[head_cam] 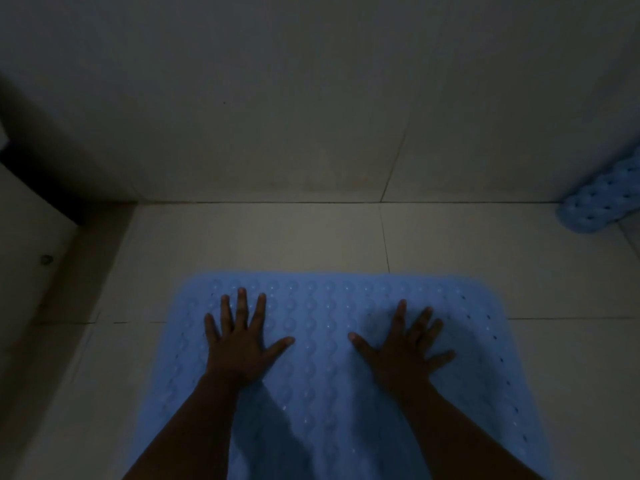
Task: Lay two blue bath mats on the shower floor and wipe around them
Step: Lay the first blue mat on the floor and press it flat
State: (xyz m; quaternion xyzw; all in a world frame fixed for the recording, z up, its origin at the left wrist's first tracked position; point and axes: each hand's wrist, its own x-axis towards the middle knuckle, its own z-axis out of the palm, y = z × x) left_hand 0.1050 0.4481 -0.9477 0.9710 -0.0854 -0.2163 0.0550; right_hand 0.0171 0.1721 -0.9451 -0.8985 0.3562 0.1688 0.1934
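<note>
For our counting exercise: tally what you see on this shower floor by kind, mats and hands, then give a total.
Blue bath mats: 2, the flat mat and the second mat at the right edge
Hands: 2, the left hand and the right hand
Total: 4

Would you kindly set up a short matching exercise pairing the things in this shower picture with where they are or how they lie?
Things:
1. left hand
2. right hand
3. flat blue mat
4. second blue mat

Places or states:
A. bunched up at the far right edge, against the wall
B. spread on the floor tiles under both hands
C. fingers spread, pressing the flat mat's left part
D. fingers spread, pressing the flat mat's right part

Pairs: 1-C, 2-D, 3-B, 4-A
</note>
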